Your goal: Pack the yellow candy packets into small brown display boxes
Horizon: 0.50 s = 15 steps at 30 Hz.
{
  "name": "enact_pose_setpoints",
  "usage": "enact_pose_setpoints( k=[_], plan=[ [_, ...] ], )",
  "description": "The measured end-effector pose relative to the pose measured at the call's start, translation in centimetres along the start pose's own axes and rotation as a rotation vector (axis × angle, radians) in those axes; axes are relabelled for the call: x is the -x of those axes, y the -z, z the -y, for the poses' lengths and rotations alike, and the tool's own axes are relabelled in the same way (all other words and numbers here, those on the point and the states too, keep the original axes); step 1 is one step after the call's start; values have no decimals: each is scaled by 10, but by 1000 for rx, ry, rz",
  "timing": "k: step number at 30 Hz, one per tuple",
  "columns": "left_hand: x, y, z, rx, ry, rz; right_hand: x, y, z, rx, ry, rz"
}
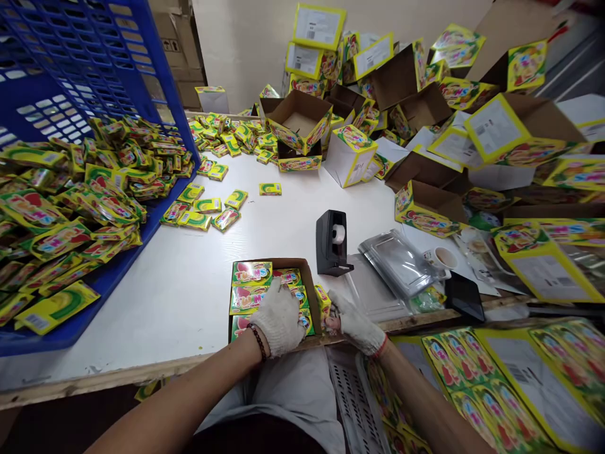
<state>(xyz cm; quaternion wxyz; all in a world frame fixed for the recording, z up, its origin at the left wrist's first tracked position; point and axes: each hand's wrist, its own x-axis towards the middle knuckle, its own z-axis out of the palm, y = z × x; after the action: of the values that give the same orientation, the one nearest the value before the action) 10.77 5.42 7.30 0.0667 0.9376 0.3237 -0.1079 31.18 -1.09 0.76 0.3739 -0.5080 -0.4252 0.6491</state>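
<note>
An open brown carton [309,277] sits at the near edge of the white table [189,284], filled with yellow-green candy packets [251,273]. My left hand [280,316], in a white knit glove, lies flat on the packets inside the carton with its fingers spread. My right hand [352,323], also gloved, rests at the carton's right side by its printed flap [322,300], fingers curled against the table edge. What the right fingers hold, if anything, is hidden.
A tilted blue crate [118,75] spills packets at left. Loose packets [203,211] lie mid-table. A black tape dispenser [332,243] stands behind the carton. Empty printed cartons [302,123] pile up at back and right. A clear plastic tray [397,261], cup [442,258] and flattened cartons [515,378] lie right.
</note>
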Motion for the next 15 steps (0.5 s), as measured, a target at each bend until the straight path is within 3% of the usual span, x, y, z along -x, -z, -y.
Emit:
enact_pose_setpoints(
  k=[3, 6, 8, 10, 13, 15],
  plan=[
    [5, 0, 0, 27, 1, -36, -1, 1, 26, 107, 102, -108],
    [10, 0, -1, 25, 3, -13, -14, -4, 59, 391, 320, -221],
    [12, -1, -2, 20, 7, -16, -31, -13, 75, 661, 481, -208],
    [14, -4, -3, 37, 11, -49, -49, -24, 84, 1039, 562, -109],
    [14, -9, -6, 54, 14, -73, -68, -42, 90, 1614, 468, 42],
    [15, -11, -8, 43, 29, -68, -75, -54, 93, 1825, 350, 70]
  ],
)
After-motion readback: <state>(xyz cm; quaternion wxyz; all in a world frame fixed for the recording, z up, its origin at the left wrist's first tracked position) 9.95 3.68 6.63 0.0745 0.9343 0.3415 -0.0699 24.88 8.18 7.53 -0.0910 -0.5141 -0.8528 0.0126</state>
